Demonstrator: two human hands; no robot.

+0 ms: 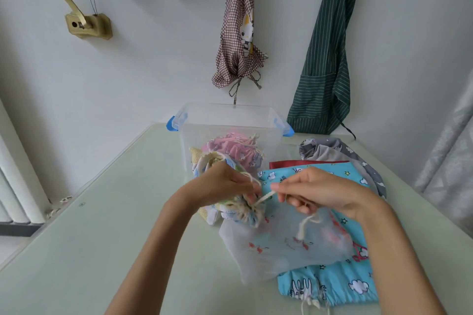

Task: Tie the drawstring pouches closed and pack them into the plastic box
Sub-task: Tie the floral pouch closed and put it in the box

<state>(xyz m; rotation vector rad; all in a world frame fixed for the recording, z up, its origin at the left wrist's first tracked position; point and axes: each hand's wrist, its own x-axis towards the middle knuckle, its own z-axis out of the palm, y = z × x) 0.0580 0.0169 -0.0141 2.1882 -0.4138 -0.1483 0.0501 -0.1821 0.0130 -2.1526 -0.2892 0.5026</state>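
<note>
The clear plastic box point(230, 120) with blue latches stands at the far side of the bench point(102, 225), and it already holds at least two cinched pouches: a pink one point(231, 147) and a pale patterned one point(204, 158) in front of it. So some packing looks done. Work is now on a small patchwork pouch point(240, 208) held above the bench just in front of the box. The left hand point(225, 184) grips its gathered neck, fingers curled over the bunched cloth. The right hand point(314, 189) pinches the cream drawstring point(266, 197) between thumb and forefinger and draws it out sideways; the knot does not look finished. Still to do, by my reckoning: a white sheer pouch point(276, 245) lying flat under the hands, a bright blue cloud-print pouch point(330, 286) beneath it, a red piece point(294, 163) and a grey printed one point(332, 151) further back.
</note>
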